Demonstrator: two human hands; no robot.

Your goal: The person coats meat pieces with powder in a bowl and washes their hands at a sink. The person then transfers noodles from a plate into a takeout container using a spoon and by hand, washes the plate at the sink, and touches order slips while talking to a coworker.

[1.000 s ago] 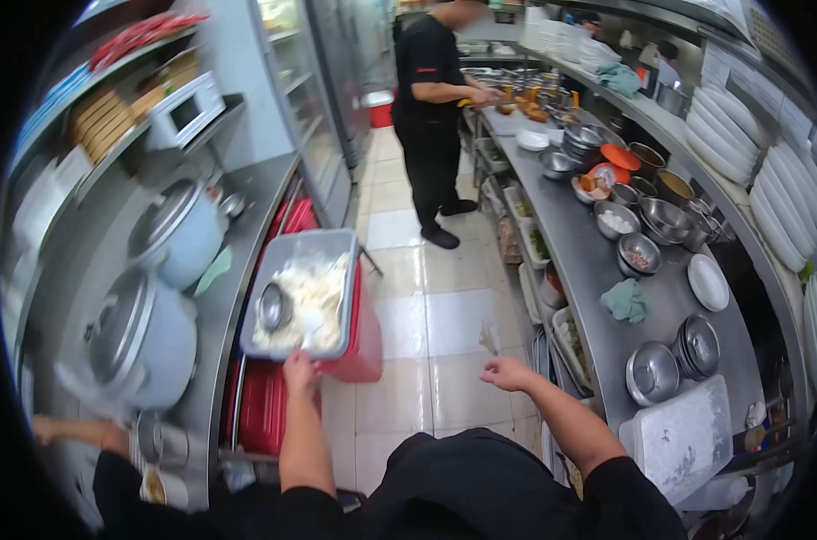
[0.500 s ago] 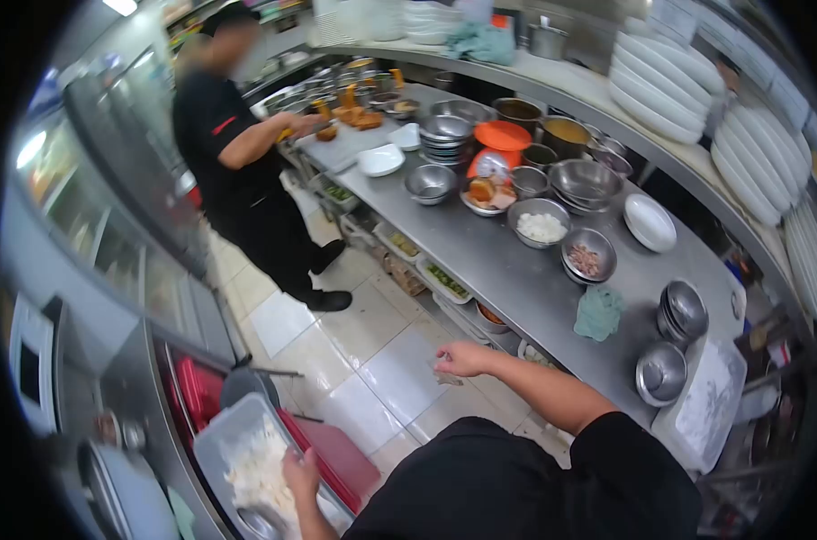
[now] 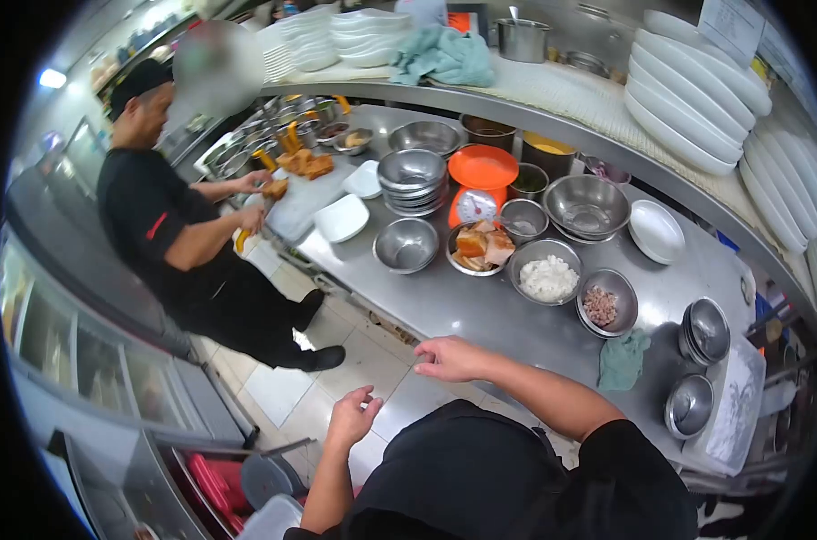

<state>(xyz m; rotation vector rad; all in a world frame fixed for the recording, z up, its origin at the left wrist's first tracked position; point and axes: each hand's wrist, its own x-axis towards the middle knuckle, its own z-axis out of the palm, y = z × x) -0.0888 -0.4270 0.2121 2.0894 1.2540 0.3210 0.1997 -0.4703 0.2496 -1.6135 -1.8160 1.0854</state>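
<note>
My left hand (image 3: 354, 417) is raised over the floor, its thumb and fingers apart and nothing visible in it. A little higher and to the right, my right hand (image 3: 451, 358) stretches toward it with loosely extended fingers, also with nothing visible in it. The hands do not touch. Nearest to my right hand on the steel table (image 3: 489, 310) are a bowl of white chopped food (image 3: 549, 278), a bowl of pinkish diced pieces (image 3: 600, 306) and a bowl of browned meat chunks (image 3: 483, 247). A green cloth (image 3: 622, 360) lies near the table edge.
At left, a co-worker (image 3: 170, 216) handles browned meat at a cutting board (image 3: 302, 205). An orange scale (image 3: 477, 184) and stacked steel bowls (image 3: 412, 175) stand on the table. White plates (image 3: 687, 94) line the shelf. A plastic tub (image 3: 276, 519) sits low at left.
My left hand has come up out of the tub of white food. The small, unclear thing at my right fingers is no longer visible. My view has turned toward the table.
</note>
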